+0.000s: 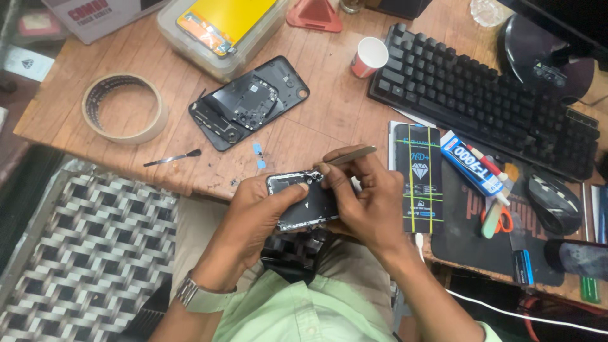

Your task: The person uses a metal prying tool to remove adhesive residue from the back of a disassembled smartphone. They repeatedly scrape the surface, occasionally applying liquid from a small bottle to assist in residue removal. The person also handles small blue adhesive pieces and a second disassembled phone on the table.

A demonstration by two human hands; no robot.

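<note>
My left hand (253,212) grips an opened phone body (306,202) over my lap, its thumb lying on the upper edge. My right hand (367,199) pinches metal tweezers (350,156), the tips touching the phone's top corner near a dangling part. On the wooden table (329,107) just beyond lies a separated black phone back (248,102) with exposed inner parts. Two small blue pieces (259,155) lie on the wood between that back and my hands.
A tape roll (124,107) and a small spudger (172,158) lie to the left. A plastic box with a yellow pack (223,28), a paper cup (369,56), a keyboard (481,101), a black screen-protector pack (418,177), a glue tube (474,166), scissors (494,218) and a mouse (554,202) surround the work area.
</note>
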